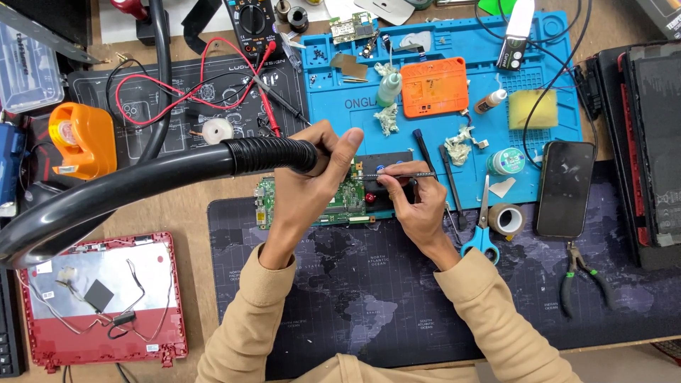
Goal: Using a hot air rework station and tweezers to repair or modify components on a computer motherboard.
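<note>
My left hand (312, 181) grips the end of a black ribbed hose (269, 156) and holds its mouth over a green circuit board (349, 202). The board lies partly on a dark map-printed desk mat (397, 284) and partly on a blue work mat (440, 135). My right hand (418, 206) holds thin metal tweezers (397, 174), whose tips point left at the board near the hose mouth. Most of the board is hidden under my left hand.
Blue-handled scissors (482, 227), a tape roll (506, 218), a phone (565, 188), pliers (582, 273) and dark laptops (649, 142) sit right. A red laptop lid (106, 298), an orange tape dispenser (81, 138) and a multimeter (254, 25) with red leads sit left.
</note>
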